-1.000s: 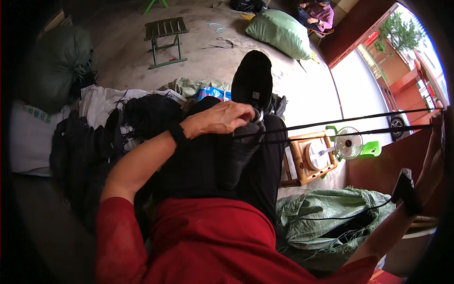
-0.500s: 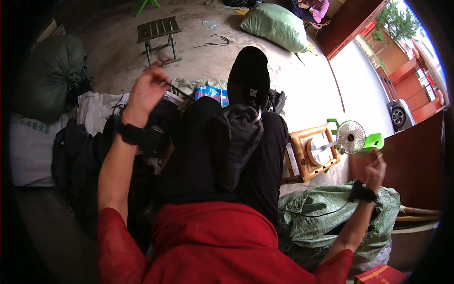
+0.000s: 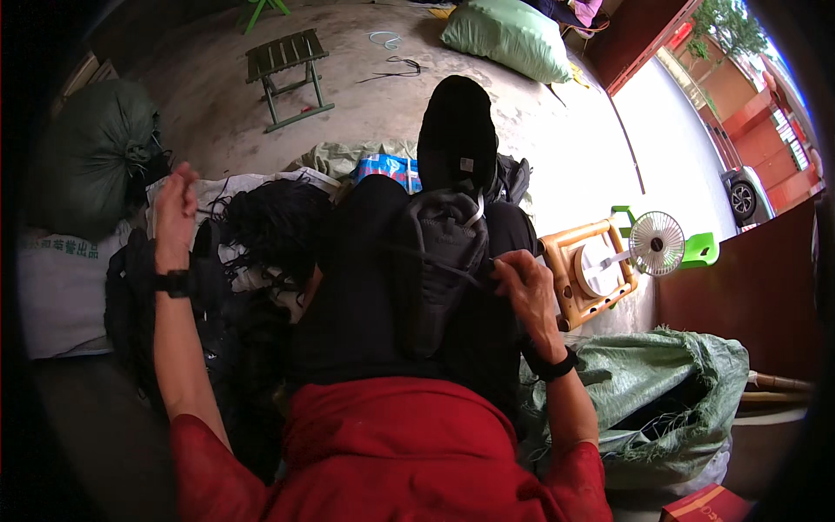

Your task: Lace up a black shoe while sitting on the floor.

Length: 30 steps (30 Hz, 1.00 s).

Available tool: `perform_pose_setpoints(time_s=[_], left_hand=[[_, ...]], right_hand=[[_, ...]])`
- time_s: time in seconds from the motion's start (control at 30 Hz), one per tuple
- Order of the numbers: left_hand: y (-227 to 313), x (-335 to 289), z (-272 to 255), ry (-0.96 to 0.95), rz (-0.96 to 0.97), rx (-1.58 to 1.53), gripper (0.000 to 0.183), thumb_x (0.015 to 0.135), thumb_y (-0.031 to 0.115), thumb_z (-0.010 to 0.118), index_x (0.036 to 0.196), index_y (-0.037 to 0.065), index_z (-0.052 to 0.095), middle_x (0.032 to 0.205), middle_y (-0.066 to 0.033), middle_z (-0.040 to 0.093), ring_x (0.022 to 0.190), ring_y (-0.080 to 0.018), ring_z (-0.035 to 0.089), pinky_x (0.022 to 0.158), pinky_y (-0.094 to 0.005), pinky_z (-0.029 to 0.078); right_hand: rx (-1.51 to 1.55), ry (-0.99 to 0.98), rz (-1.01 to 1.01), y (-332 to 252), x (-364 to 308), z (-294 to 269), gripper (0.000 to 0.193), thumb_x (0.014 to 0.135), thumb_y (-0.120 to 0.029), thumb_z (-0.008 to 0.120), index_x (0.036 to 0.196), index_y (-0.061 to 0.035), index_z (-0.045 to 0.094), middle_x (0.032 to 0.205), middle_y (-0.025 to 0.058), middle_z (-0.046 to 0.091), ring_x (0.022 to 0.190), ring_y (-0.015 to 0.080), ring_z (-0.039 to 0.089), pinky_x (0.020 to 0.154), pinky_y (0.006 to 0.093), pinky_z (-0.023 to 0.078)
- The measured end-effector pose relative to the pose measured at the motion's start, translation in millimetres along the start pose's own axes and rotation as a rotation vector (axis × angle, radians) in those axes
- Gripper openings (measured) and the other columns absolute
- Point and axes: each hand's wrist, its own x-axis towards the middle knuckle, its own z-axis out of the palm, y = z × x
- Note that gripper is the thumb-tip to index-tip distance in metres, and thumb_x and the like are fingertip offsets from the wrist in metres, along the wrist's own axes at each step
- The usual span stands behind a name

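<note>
A dark grey lace-up shoe (image 3: 439, 274) lies along my lap, its toe toward my waist. At its right side my right hand (image 3: 529, 296) is pinched on a thin dark shoelace (image 3: 463, 277) that crosses the shoe. Out to the left, well apart from the shoe, my left hand (image 3: 177, 209) is raised with its fingers drawn together; whatever is in them cannot be made out. Just beyond the shoe's opening stands a long black oval piece (image 3: 456, 130) with a small white label.
Black laces (image 3: 278, 217) lie heaped on white cloth at my left, near stuffed sacks (image 3: 91, 157). Right of my knees are a bamboo stool (image 3: 578, 274) and small fan (image 3: 657, 244). A green woven sack (image 3: 644, 383) sits by my right elbow; a folding stool (image 3: 287, 65) stands ahead.
My right hand has come in from the far right to the shoe and pinches the lace. My left hand has moved further left and slightly down, away from the shoe.
</note>
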Motion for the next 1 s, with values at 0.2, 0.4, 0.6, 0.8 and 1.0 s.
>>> perform_pose_setpoints(time_s=[0.2,0.4,0.6,0.8,1.0], left_hand=[[-84,-74,130,-0.095,-0.101,0.768,0.041,0.092,0.014,0.046,0.13,0.0,0.042,0.083,-0.0054,0.068,0.054,-0.0065,0.044,0.05,-0.0206,0.038],[-129,-120,236,-0.489,-0.066,0.8,0.026,0.094,0.011,0.045,0.117,-0.001,0.05,0.084,-0.0092,0.067,0.07,-0.0148,0.059,0.066,-0.0271,0.048],[-126,-128,255,-0.545,-0.12,0.764,0.017,0.092,0.006,0.051,0.106,0.0,0.057,0.085,-0.0092,0.067,0.074,-0.0147,0.063,0.067,-0.0292,0.051],[-124,-124,258,-0.52,-0.019,0.786,0.01,0.087,0.006,0.06,0.094,0.001,0.065,0.08,-0.0066,0.067,0.071,-0.0119,0.063,0.064,-0.0265,0.051],[-125,-130,263,-0.439,-0.18,0.775,0.012,0.082,0.008,0.067,0.091,0.0,0.066,0.075,-0.0058,0.067,0.066,-0.0133,0.063,0.062,-0.0278,0.051]], right_hand=[[-0.064,-0.058,0.001,-1,-3,14,0.012,0.087,-0.012,0.064,0.09,-0.0002,0.063,0.067,0.0088,0.064,0.055,0.015,0.062,0.052,0.0285,0.047],[-0.405,0.093,-0.239,-1,-8,26,0.011,0.087,-0.016,0.064,0.089,-0.0055,0.061,0.075,0.0125,0.064,0.066,0.0297,0.065,0.056,0.037,0.048],[-0.328,0.068,-0.254,-11,-2,31,0.009,0.087,-0.012,0.064,0.083,-0.0049,0.061,0.073,0.0139,0.064,0.064,0.0311,0.065,0.054,0.0364,0.048],[-0.199,-0.052,-0.155,-9,1,26,0.011,0.089,-0.009,0.063,0.085,0.0003,0.06,0.064,0.0092,0.061,0.055,0.015,0.06,0.052,0.0276,0.046],[-0.095,-0.031,-0.12,-10,-5,29,0.011,0.09,-0.009,0.062,0.086,0.0011,0.058,0.065,0.0086,0.06,0.055,0.0142,0.06,0.052,0.0285,0.048]])
